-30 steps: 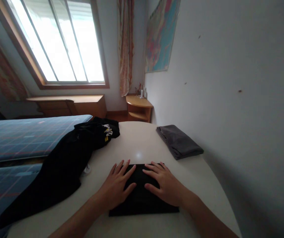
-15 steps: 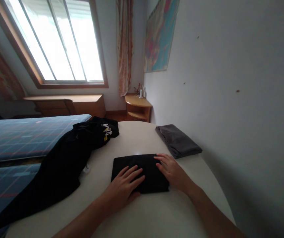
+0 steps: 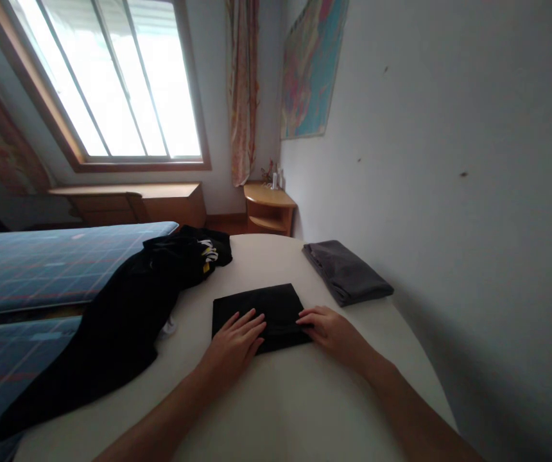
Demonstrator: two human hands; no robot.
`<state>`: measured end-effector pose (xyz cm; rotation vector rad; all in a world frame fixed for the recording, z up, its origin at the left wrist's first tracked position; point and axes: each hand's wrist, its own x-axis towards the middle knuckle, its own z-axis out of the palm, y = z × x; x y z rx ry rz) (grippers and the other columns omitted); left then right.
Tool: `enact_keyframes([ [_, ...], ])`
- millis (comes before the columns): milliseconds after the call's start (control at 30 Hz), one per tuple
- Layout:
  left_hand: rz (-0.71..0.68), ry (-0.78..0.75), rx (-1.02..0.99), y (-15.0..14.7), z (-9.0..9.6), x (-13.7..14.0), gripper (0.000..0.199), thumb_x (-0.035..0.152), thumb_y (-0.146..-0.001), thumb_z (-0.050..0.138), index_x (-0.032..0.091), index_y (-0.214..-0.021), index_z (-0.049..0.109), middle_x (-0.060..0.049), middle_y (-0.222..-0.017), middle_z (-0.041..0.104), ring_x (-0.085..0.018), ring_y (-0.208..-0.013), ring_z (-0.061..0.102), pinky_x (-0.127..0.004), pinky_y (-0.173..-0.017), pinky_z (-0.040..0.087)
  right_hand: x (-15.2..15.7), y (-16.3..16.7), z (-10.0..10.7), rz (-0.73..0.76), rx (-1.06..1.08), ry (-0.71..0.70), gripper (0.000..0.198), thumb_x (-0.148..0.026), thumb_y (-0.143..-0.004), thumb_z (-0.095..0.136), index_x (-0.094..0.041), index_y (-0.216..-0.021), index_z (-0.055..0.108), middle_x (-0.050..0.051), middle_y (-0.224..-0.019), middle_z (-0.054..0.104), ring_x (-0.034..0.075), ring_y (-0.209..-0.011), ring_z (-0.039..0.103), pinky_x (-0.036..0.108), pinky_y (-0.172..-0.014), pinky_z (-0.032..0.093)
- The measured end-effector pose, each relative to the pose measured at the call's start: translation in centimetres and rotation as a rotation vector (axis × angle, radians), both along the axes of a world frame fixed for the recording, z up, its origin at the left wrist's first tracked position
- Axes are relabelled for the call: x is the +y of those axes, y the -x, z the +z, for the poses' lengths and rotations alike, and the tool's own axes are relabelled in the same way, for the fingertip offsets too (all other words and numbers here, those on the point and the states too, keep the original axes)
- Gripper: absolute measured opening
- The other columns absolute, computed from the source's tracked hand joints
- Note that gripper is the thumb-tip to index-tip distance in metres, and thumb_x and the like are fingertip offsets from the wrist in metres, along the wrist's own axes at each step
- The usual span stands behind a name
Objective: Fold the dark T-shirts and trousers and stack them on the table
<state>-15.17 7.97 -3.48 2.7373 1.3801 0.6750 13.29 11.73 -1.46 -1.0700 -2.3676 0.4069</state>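
Observation:
A folded black garment point(image 3: 276, 308) lies on the white table point(image 3: 276, 404), flat and roughly rectangular. My left hand point(image 3: 235, 340) rests palm down on its left front part, fingers stretched out over the cloth. At the right edge, my right hand point(image 3: 331, 330) has its fingers drawn together on the fabric, with the thumb side partly hidden. Beyond my right hand sits a folded dark grey garment point(image 3: 348, 273), which neither hand touches.
A loose black garment point(image 3: 122, 321) with a white and yellow print is draped over the table's left side. Blue checked mattresses point(image 3: 64, 263) are to the left. The wall point(image 3: 449, 256) rises close on the right. A corner shelf point(image 3: 269, 196) stands at the back.
The folded black garment has turned slightly counterclockwise and shifted a little away and left. My left hand slid left with it. My right hand's fingers have drawn in at its right edge.

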Motion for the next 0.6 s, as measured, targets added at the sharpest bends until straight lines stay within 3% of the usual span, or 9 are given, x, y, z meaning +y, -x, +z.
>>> enact_keyframes([
  [167,0.023,0.032,-0.091,-0.1,0.2,0.1,0.034,0.022,-0.102,0.040,0.021,-0.126,0.065,-0.006,-0.132,0.067,-0.021,-0.132,0.054,-0.047,-0.112,0.043,-0.7,1.0,0.5,-0.026,-0.080,-0.121,0.033,-0.016,-0.082,0.070,-0.024,-0.114,0.069,0.007,-0.118,0.069,0.024,-0.110,0.062,0.044,-0.099,0.048],
  [300,0.031,0.071,-0.105,-0.2,0.3,0.1,0.033,0.023,-0.102,0.040,0.021,-0.126,0.064,-0.006,-0.131,0.067,-0.021,-0.132,0.054,-0.048,-0.112,0.042,-0.8,1.7,0.2,-0.045,-0.068,-0.136,0.032,-0.009,-0.082,0.065,-0.024,-0.110,0.070,0.006,-0.113,0.070,0.022,-0.107,0.061,0.039,-0.096,0.050],
  [600,0.015,0.020,-0.080,0.0,0.3,-0.3,0.041,0.024,-0.091,0.060,0.024,-0.132,0.061,-0.008,-0.138,0.062,-0.026,-0.134,0.052,-0.052,-0.114,0.039,-0.7,1.9,0.1,-0.007,-0.040,-0.128,0.032,-0.007,-0.086,0.059,-0.024,-0.111,0.068,0.005,-0.110,0.070,0.020,-0.106,0.062,0.035,-0.094,0.053],
])
